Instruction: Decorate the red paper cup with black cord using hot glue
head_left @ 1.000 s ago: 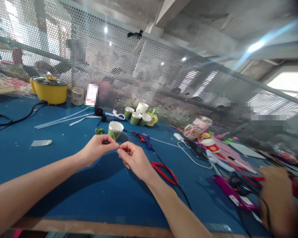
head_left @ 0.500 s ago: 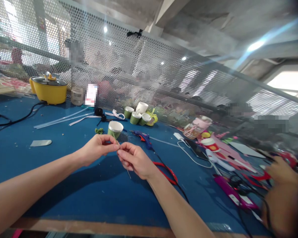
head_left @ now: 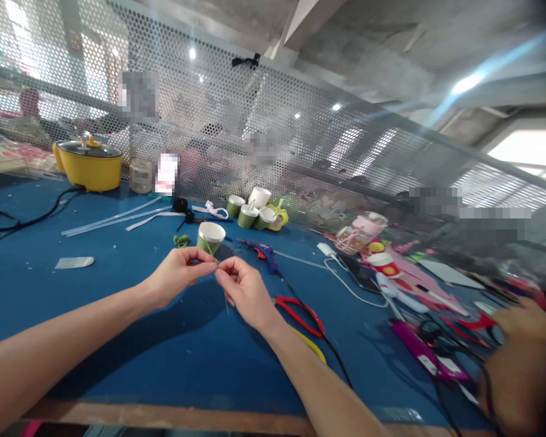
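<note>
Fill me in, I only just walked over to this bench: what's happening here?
A person has both hands raised over a blue worktable. The left hand and right hand meet fingertip to fingertip, pinching a thin strand that hangs below them; what it is made of is too fine to tell. Just behind the hands stands a green paper cup, with a blue glue gun and red-handled pliers lying to the right. Another person's hand works among clutter at far right.
</note>
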A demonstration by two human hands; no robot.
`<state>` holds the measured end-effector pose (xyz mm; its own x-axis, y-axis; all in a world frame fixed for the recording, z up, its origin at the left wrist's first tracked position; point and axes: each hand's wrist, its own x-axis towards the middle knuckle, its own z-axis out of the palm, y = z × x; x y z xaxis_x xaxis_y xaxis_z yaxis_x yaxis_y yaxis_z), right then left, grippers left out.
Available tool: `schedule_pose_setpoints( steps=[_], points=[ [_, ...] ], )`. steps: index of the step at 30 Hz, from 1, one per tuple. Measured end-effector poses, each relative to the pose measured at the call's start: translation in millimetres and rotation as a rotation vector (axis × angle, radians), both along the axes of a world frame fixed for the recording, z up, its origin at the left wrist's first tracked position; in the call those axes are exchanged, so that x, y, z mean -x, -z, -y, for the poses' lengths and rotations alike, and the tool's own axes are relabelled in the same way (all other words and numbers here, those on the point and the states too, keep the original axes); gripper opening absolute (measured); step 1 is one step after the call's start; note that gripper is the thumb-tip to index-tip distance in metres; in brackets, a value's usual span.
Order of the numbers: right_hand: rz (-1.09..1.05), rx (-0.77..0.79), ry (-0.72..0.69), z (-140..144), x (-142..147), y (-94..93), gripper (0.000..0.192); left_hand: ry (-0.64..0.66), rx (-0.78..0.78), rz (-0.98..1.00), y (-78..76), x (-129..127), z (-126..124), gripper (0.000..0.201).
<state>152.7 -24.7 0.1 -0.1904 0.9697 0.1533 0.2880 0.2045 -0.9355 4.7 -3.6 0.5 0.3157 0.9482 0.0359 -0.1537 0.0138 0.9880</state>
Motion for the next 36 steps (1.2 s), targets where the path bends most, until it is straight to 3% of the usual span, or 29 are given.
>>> schedule_pose_setpoints(
  steps=[5, 17, 25, 27, 33, 36],
  points=[
    [0.132, -0.133, 0.072, 1, 3, 2.1, 0.018, -0.068, -0.005, -0.022, -0.7, -3, 2, 0.018],
    [-0.039, 0.017, 0.062, 2, 5, -0.5, 0.021, -0.103, -0.193, -0.113, 7.3, -4, 1, 0.018],
    [0.175, -0.235, 0.122, 7, 7, -2.0, 0.016, -0.127, -0.223, -0.116, 6.3, -3, 3, 0.018],
    [0.146, -0.192, 0.08, 7, 5, -4.3, 0.016, -0.116, -0.209, -0.103, 3.7, -2, 3, 0.018],
    [-0.213, 0.222, -0.203, 2, -5, -8.8, 0.018, 0.03, -0.122, -0.023, -5.4, 2, 2, 0.018],
    [-0.286, 0.26, -0.21, 0, -5, -6.9, 0.02, 0.081, -0.072, -0.012, -5.1, 4, 2, 0.021]
  ],
)
